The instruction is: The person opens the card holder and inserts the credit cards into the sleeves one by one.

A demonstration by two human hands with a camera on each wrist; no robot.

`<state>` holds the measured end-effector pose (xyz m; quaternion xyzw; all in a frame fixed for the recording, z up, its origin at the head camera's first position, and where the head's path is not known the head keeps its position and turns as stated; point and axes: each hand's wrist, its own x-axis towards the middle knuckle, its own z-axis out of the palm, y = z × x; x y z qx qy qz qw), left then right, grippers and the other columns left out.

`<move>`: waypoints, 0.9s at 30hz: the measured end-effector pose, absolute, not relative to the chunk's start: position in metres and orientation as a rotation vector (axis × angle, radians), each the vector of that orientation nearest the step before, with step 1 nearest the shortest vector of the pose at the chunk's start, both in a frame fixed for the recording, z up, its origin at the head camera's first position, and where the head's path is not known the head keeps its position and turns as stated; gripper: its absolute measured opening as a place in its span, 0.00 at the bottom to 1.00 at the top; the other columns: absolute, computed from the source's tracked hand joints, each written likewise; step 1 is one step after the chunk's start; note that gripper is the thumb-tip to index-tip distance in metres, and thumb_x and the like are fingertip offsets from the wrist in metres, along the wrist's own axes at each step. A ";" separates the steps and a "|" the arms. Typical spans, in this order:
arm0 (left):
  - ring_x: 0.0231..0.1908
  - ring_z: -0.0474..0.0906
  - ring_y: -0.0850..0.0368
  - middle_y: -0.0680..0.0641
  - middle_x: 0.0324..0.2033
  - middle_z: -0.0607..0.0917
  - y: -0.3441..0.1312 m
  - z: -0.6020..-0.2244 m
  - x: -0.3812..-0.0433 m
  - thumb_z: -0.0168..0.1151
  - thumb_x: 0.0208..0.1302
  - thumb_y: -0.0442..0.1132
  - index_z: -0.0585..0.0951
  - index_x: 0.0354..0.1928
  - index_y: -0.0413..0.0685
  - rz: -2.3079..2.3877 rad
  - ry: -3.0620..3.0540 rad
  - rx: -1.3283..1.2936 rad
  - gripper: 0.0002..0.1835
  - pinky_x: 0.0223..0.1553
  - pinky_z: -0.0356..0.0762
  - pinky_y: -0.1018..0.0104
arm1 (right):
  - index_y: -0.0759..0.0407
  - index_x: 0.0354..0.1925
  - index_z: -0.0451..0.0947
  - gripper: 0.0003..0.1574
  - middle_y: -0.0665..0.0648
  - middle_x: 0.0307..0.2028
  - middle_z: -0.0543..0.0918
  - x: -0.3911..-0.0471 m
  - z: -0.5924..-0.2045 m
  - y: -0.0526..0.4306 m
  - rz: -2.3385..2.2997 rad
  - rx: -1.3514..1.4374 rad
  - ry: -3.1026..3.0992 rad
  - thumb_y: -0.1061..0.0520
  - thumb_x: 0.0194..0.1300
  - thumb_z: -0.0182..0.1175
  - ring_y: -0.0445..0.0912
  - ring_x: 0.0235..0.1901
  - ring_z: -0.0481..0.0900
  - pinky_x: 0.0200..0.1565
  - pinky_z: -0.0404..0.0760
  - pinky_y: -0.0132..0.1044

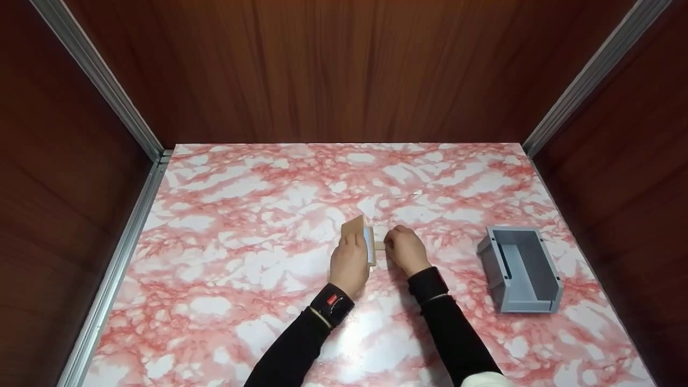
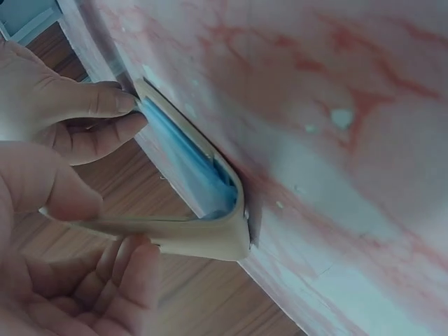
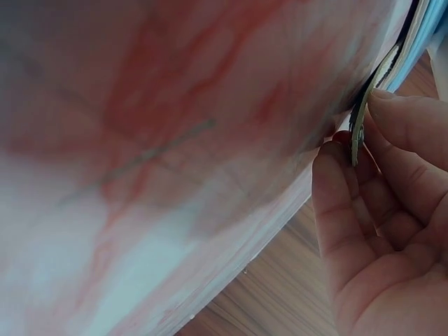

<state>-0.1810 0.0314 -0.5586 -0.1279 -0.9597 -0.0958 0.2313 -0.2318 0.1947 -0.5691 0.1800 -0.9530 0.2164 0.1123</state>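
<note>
A tan card wallet [image 1: 353, 226] stands partly unfolded on the pink-and-white marbled table, and bluish clear sleeves [image 2: 182, 150] show between its covers. My left hand [image 1: 349, 267] pinches the raised left cover between thumb and fingers, as the left wrist view shows from the side. At the wallet's other side, my right hand [image 1: 407, 251] holds a narrow tan strap [image 3: 359, 126] between thumb and fingers. The strap sticks out to the right from the lower cover. Whatever lies inside the sleeves cannot be made out.
To the right stands a grey plastic bin [image 1: 490, 274], with its low front toward me. Dark wood-grain panels [image 1: 344, 70] close off the back and both sides, with metal rails [image 1: 126, 215] along the corners.
</note>
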 end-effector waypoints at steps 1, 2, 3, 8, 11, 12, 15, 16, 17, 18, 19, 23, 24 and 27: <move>0.37 0.78 0.48 0.41 0.38 0.78 0.031 -0.557 -0.181 0.75 0.43 0.37 0.76 0.49 0.33 -0.287 -2.643 -0.340 0.29 0.32 0.80 0.61 | 0.64 0.26 0.81 0.04 0.56 0.28 0.77 -0.232 -0.569 0.195 0.637 0.523 -2.800 0.69 0.51 0.66 0.55 0.31 0.77 0.36 0.78 0.47; 0.37 0.77 0.48 0.40 0.38 0.78 0.030 -0.556 -0.180 0.76 0.42 0.38 0.75 0.49 0.33 -0.317 -2.646 -0.327 0.31 0.33 0.80 0.60 | 0.63 0.26 0.81 0.04 0.56 0.28 0.77 -0.232 -0.569 0.195 0.637 0.519 -2.802 0.69 0.51 0.66 0.56 0.31 0.78 0.36 0.79 0.47; 0.37 0.77 0.47 0.40 0.39 0.77 0.029 -0.555 -0.180 0.76 0.42 0.37 0.74 0.50 0.33 -0.353 -2.649 -0.312 0.32 0.33 0.80 0.60 | 0.63 0.26 0.81 0.03 0.56 0.28 0.77 -0.232 -0.569 0.195 0.638 0.516 -2.803 0.69 0.51 0.66 0.56 0.31 0.78 0.36 0.79 0.47; 0.37 0.76 0.45 0.38 0.40 0.77 0.024 -0.548 -0.180 0.73 0.46 0.33 0.72 0.53 0.30 -0.520 -2.650 -0.232 0.31 0.33 0.79 0.56 | 0.64 0.27 0.82 0.03 0.57 0.29 0.77 -0.232 -0.569 0.195 0.650 0.513 -2.802 0.69 0.52 0.66 0.57 0.31 0.78 0.36 0.79 0.48; 0.37 0.76 0.45 0.38 0.41 0.76 0.021 -0.546 -0.180 0.70 0.48 0.31 0.70 0.60 0.29 -0.596 -2.644 -0.201 0.35 0.33 0.79 0.56 | 0.64 0.27 0.82 0.03 0.58 0.28 0.77 -0.232 -0.569 0.195 0.657 0.520 -2.792 0.70 0.53 0.66 0.57 0.31 0.78 0.36 0.79 0.49; 0.37 0.76 0.45 0.38 0.41 0.76 0.020 -0.545 -0.181 0.69 0.48 0.30 0.68 0.63 0.30 -0.612 -2.642 -0.193 0.37 0.32 0.79 0.57 | 0.64 0.27 0.82 0.03 0.58 0.28 0.77 -0.232 -0.569 0.195 0.658 0.520 -2.789 0.70 0.53 0.66 0.57 0.31 0.78 0.36 0.79 0.49; 0.36 0.76 0.45 0.39 0.39 0.76 0.017 -0.544 -0.183 0.68 0.49 0.30 0.67 0.66 0.32 -0.646 -2.635 -0.173 0.39 0.31 0.79 0.57 | 0.65 0.27 0.82 0.03 0.58 0.28 0.78 -0.232 -0.569 0.195 0.667 0.524 -2.783 0.70 0.53 0.66 0.57 0.31 0.79 0.36 0.79 0.49; 0.35 0.76 0.45 0.39 0.38 0.76 0.015 -0.544 -0.184 0.68 0.50 0.30 0.68 0.66 0.32 -0.653 -2.634 -0.165 0.38 0.30 0.79 0.57 | 0.65 0.27 0.82 0.04 0.58 0.28 0.78 -0.232 -0.569 0.194 0.670 0.524 -2.783 0.70 0.53 0.66 0.57 0.31 0.79 0.36 0.79 0.48; 0.35 0.76 0.45 0.39 0.37 0.76 0.014 -0.544 -0.184 0.68 0.51 0.30 0.70 0.64 0.32 -0.657 -2.636 -0.156 0.35 0.30 0.79 0.57 | 0.65 0.27 0.82 0.04 0.58 0.28 0.78 -0.232 -0.569 0.194 0.675 0.524 -2.784 0.71 0.53 0.66 0.57 0.31 0.79 0.36 0.79 0.48; 0.35 0.77 0.45 0.39 0.37 0.76 0.012 -0.543 -0.184 0.67 0.52 0.30 0.72 0.61 0.32 -0.668 -2.635 -0.148 0.31 0.30 0.80 0.56 | 0.65 0.27 0.82 0.03 0.58 0.28 0.78 -0.232 -0.569 0.194 0.677 0.525 -2.783 0.70 0.52 0.66 0.57 0.31 0.79 0.36 0.79 0.48; 0.35 0.77 0.44 0.39 0.36 0.76 0.011 -0.543 -0.185 0.66 0.53 0.30 0.74 0.58 0.31 -0.678 -2.635 -0.139 0.28 0.30 0.80 0.56 | 0.65 0.27 0.82 0.03 0.58 0.28 0.78 -0.232 -0.569 0.194 0.679 0.526 -2.781 0.70 0.53 0.66 0.57 0.31 0.79 0.36 0.79 0.48; 0.33 0.78 0.43 0.39 0.33 0.76 0.004 -0.541 -0.187 0.64 0.55 0.30 0.76 0.44 0.32 -0.714 -2.635 -0.102 0.14 0.30 0.80 0.54 | 0.65 0.27 0.83 0.04 0.58 0.29 0.78 -0.232 -0.570 0.194 0.677 0.532 -2.778 0.71 0.53 0.66 0.57 0.31 0.79 0.36 0.80 0.48; 0.32 0.78 0.43 0.39 0.33 0.76 0.002 -0.541 -0.188 0.64 0.55 0.30 0.76 0.42 0.32 -0.720 -2.631 -0.090 0.13 0.30 0.80 0.54 | 0.65 0.27 0.83 0.04 0.58 0.29 0.78 -0.232 -0.570 0.195 0.673 0.534 -2.778 0.71 0.53 0.67 0.57 0.31 0.79 0.36 0.80 0.48; 0.29 0.78 0.43 0.39 0.29 0.76 -0.003 -0.540 -0.189 0.64 0.55 0.30 0.75 0.36 0.34 -0.728 -2.611 -0.067 0.09 0.29 0.79 0.52 | 0.65 0.27 0.83 0.04 0.58 0.29 0.78 -0.232 -0.571 0.195 0.665 0.539 -2.778 0.71 0.52 0.67 0.57 0.32 0.79 0.37 0.80 0.48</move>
